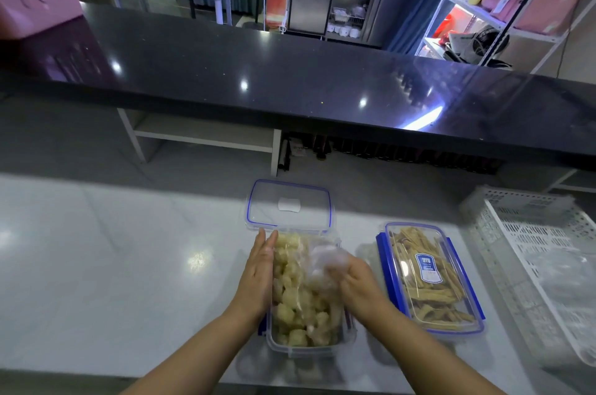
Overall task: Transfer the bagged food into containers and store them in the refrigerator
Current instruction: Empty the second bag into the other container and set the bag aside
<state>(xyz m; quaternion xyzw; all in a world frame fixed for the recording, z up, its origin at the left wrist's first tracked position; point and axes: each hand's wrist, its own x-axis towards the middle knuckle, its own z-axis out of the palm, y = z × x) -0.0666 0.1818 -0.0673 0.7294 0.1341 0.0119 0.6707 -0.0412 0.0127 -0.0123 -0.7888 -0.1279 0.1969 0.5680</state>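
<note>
2 containers [304, 304] [429, 278]; lid [288, 204] behind; white crate [545, 252] right.

Open container [306, 341] w/ pale food chunks [290, 301] is flanked by left hand [258, 275], held flat against its left side. Clear bag [325, 262] is gripped by right hand [358, 285] above it. Loose lid [288, 206] is seen just behind; closed container [429, 278] w/ tan strips lies right.

Both my forearms reached in from six o'clock, converging toward twelve. My left hand [258, 269] was flat and open, fingers straight and together, pointing to twelve, palm facing three. My right hand [350, 281] was curled, fingers bunched around crumpled clear film, knuckles toward eleven.
</note>
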